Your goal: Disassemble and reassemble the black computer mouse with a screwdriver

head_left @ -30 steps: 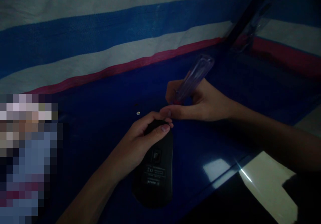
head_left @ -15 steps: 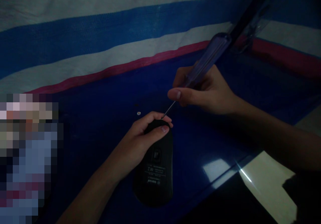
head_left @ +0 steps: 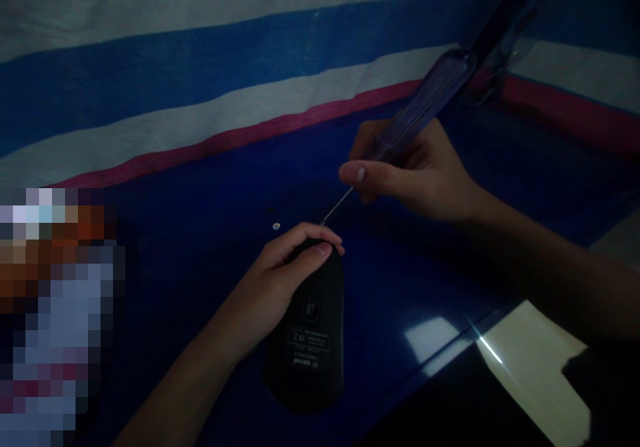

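Note:
A black computer mouse lies upside down on the dark blue table, its sensor window and printed label facing up. My left hand is closed round its far end, thumb on the underside and fingers over the front edge. In my right hand is a screwdriver with a translucent purple handle, gripped like a pen and slanting down to the left. Its thin shaft ends just behind my left fingers, past the mouse's far end; whether the tip touches anything is unclear. A small shiny round piece rests left of the shaft.
A striped white, blue and red sheet hangs behind the blue tabletop. At the upper right stands a dark slanted pole with clear plastic near it. A pixelated patch covers the lower left. The table's front edge runs along the lower right.
My right hand has moved slightly up and right with the screwdriver, and its tip has lifted from the mouse's far end to beyond my left fingers. My left thumb has shifted slightly.

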### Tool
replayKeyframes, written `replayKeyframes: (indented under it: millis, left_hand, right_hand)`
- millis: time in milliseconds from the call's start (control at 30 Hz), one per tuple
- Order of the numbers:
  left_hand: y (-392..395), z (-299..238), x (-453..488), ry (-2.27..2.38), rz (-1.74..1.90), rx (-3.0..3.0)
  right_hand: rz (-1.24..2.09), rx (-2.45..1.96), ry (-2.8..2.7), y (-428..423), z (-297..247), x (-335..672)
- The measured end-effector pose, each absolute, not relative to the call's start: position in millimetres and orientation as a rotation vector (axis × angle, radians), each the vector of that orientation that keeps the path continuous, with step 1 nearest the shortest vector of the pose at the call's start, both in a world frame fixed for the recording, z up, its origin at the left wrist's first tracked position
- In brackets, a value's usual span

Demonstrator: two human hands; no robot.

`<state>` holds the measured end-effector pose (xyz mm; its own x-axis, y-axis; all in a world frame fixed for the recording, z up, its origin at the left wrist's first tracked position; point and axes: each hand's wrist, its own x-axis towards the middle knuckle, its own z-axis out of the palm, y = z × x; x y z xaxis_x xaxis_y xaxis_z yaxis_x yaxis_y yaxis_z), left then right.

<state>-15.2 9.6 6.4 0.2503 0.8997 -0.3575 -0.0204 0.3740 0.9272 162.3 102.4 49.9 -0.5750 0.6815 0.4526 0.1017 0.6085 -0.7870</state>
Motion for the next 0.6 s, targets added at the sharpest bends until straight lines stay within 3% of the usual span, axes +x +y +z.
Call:
replayKeyframes:
  millis: [400,600]
  left_hand:
    - [11.3,8.5,-13.4,1.145,0.769,0.974]
    - [11.2,9.6,-14.3,1.155,0.759,0.996]
  right_hand:
    - [-0.242,-0.793,-3.001,137.1,25.6,173.2]
    - [-0.416,-0.826,-3.083,135.2,19.4,166.9]
